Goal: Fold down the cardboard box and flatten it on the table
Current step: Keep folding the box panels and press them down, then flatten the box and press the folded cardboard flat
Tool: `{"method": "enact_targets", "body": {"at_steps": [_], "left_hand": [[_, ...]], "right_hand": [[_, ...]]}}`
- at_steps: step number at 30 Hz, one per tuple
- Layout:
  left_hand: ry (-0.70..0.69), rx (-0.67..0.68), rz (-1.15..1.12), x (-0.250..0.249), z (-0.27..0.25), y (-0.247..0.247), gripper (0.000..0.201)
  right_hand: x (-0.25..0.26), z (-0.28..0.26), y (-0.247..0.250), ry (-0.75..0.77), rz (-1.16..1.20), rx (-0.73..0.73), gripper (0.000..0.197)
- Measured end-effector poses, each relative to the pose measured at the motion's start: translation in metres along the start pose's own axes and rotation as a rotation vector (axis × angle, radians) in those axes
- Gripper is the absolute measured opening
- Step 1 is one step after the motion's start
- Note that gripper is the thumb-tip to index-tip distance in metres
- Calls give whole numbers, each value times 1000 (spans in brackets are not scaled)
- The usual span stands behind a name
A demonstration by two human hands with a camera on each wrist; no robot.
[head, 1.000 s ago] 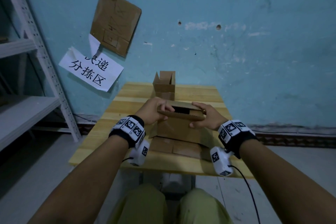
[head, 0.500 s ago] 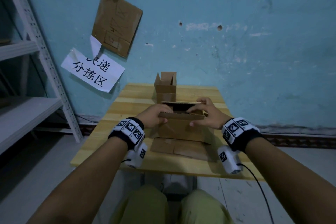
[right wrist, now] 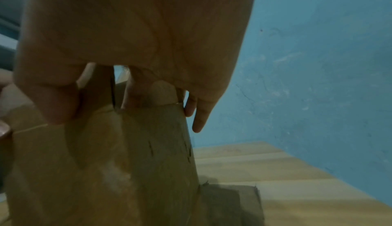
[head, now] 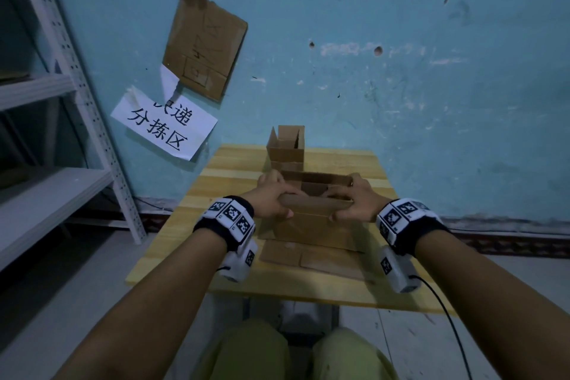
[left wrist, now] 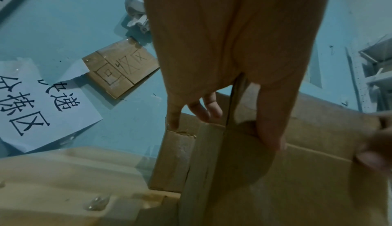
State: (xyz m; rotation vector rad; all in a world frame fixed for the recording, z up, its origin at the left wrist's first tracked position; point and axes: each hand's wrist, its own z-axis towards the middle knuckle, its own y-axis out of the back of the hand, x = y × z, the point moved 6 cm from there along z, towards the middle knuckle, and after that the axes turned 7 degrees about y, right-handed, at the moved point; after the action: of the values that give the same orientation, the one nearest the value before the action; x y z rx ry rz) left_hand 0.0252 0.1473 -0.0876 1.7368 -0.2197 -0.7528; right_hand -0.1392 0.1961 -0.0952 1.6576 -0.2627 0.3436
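Observation:
A brown cardboard box (head: 311,225) stands open-topped in the middle of the wooden table (head: 234,163), its lower flaps spread flat toward me. My left hand (head: 271,197) grips the near top flap at its left end, thumb on the outside and fingers over the edge. The same grip shows in the left wrist view, where the thumb (left wrist: 269,129) presses the box (left wrist: 297,171). My right hand (head: 351,200) holds the right end of that flap, fingers curled over it. In the right wrist view the fingers (right wrist: 53,102) pinch the box (right wrist: 106,162).
A smaller open cardboard box (head: 287,148) stands behind, near the blue wall. A metal shelf rack (head: 61,102) stands at the left. A paper sign (head: 163,126) and a cardboard sheet (head: 203,46) hang on the wall. Bare table lies left and right of the box.
Both hands have shifted along the top of the box and pulled its near flap up and toward me, so the top opening is wider. The box stays in place.

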Motion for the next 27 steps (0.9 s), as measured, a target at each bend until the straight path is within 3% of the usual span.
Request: {"method": "enact_targets", "body": {"at_steps": [6,10,17,22,27], "left_hand": [[56,12,53,-1,2,4,44],[12,-41,-112,-3,2,7,40],[6,-102,-320,10,6,10,63],[54,26,-499,15,5,5,113],[97,74,-515,22,12,-2,115]], "right_hand": [[7,-3,2,42,18,-14,55],[4,-6,7,94,92,-98,61],[-11,-8,11,132,217,-247,67],[-16,-9,8,136,300,-273,73],[-16,-11,4,178,464,-294,91]]}}
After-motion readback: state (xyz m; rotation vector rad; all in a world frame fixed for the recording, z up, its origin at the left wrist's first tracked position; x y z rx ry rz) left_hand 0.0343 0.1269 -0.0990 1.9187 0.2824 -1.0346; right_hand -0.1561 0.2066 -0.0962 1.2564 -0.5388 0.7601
